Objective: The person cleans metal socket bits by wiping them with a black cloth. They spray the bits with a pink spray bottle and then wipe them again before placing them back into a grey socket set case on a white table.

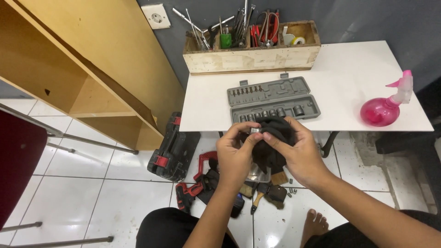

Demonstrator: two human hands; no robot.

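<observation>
My left hand (235, 154) and my right hand (296, 154) meet in front of the white table's (358, 73) near edge. Together they pinch a small metal socket (255, 131) wrapped in a black cloth (273, 142); the cloth bunches mostly in my right hand. Just behind them an open grey socket-set case (271, 97) lies on the table, with bits in its lid and several sockets in its lower tray.
A wooden box of hand tools (250, 48) stands at the table's back. A pink spray bottle (383, 108) sits at the right. On the tiled floor lie a black-and-red tool case (172, 149), red tools (193, 183) and loose bits. A wooden shelf (92, 69) stands left.
</observation>
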